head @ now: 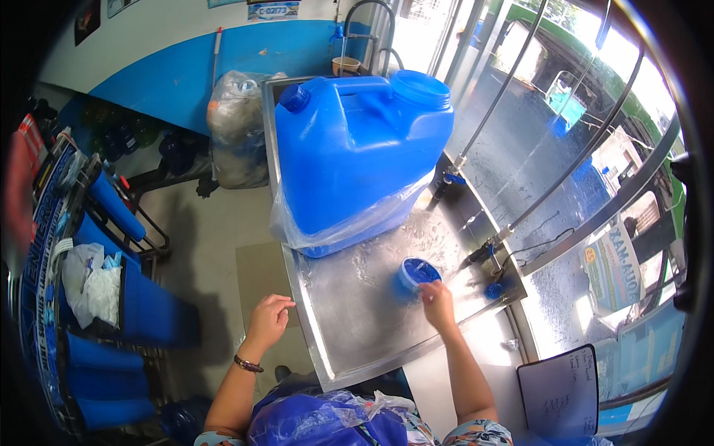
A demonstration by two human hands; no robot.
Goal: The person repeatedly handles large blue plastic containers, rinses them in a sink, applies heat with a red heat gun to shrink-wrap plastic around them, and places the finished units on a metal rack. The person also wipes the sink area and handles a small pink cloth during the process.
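A large blue plastic jug (362, 161) with a built-in handle stands on a wet stainless steel sink counter (357, 312). Clear plastic film wraps its lower part. Its wide mouth has no lid on it, while a dark blue cap (294, 98) sits on the smaller spout. My right hand (438, 304) grips the near rim of a round blue plastic lid or shallow container (419, 272) over the counter. My left hand (270, 320) is beside the counter's left edge, fingers loosely bent, with nothing seen in it.
Two valves with upright pipes (493, 245) line the counter's right side by a window. A small blue cap (493, 290) lies near them. Behind are a filled clear plastic bag (240, 128) and a faucet (343, 33). Blue containers (150, 301) stand in a rack at left.
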